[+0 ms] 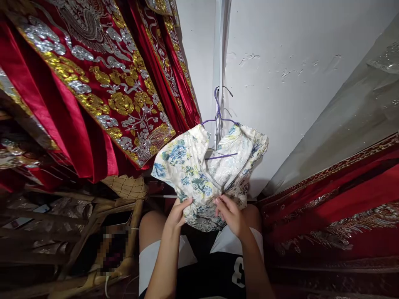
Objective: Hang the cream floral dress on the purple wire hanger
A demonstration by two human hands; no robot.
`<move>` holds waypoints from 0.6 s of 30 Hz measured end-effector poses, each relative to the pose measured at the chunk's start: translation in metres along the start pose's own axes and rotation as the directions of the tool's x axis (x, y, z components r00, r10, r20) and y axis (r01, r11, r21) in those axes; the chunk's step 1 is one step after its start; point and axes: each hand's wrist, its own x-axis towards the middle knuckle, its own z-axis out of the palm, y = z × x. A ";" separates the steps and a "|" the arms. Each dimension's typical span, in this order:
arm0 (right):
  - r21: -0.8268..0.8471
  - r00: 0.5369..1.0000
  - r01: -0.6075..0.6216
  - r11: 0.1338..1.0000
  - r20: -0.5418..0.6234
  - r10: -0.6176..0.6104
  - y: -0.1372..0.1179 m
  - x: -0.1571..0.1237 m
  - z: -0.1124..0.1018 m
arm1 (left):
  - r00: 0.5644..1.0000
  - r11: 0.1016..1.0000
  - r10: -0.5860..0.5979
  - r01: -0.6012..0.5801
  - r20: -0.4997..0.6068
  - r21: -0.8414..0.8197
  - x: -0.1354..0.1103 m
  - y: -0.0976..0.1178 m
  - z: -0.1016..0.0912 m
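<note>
A cream blouse [190, 166] with blue and yellow flowers hangs in front of me on a purple hanger [218, 114]. Its front parts in a V, showing the pale inside and the hanger's lower bar. My left hand [178, 212] grips the blouse's lower side, thumb on top and fingers behind the cloth. With its fingers pinched together, my right hand [229, 212] is on the blouse's front at the bottom of the V. Whether a zip pull or only fabric is in that pinch, I cannot make out. The blouse's lower hem bunches above my lap.
Red drapes [124, 95] with gold and silver sequins hang at the left. Below them is a bamboo seat [137, 224] bearing dark items, one blurred. A white wall [264, 62] stands behind the hanger. More red beaded cloth [343, 207] and plastic sheeting [336, 112] lie along the right.
</note>
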 end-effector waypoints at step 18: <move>0.139 0.987 0.084 0.987 -0.147 -0.063 0.004 0.015 0.051 | 0.996 0.992 -0.086 0.084 -0.009 -0.094 -0.024 0.025 -0.014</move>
